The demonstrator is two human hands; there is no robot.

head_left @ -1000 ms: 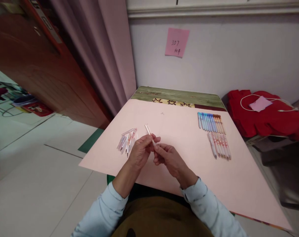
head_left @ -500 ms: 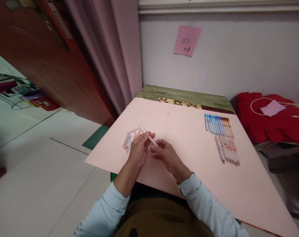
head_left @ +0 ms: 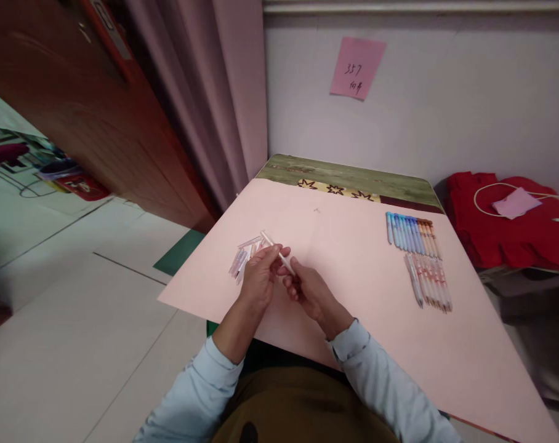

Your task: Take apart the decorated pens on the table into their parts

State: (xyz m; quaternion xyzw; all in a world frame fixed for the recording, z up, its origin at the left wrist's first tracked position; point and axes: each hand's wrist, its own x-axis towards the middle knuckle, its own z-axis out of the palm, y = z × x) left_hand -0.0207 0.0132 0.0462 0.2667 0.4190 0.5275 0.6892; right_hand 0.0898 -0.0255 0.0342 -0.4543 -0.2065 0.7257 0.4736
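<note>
Both my hands meet over the near left part of a pink sheet (head_left: 353,295) that covers the table. My left hand (head_left: 258,277) is closed round the upper part of a thin whitish pen (head_left: 271,244) that points up and to the left. My right hand (head_left: 307,290) pinches the same pen at its lower end. Just left of my hands lies a small heap of pens and pen parts (head_left: 242,257) on the sheet.
Two neat rows of pens lie at the right of the sheet: a blue and orange row (head_left: 411,232) and a pinkish row (head_left: 430,280) below it. A red cloth (head_left: 505,237) with a white cable sits right of the table. A pink note (head_left: 357,67) hangs on the wall.
My hands have drawn closer together on the pen, and its free end has tilted lower toward the left heap. The view has shifted a little to the left.
</note>
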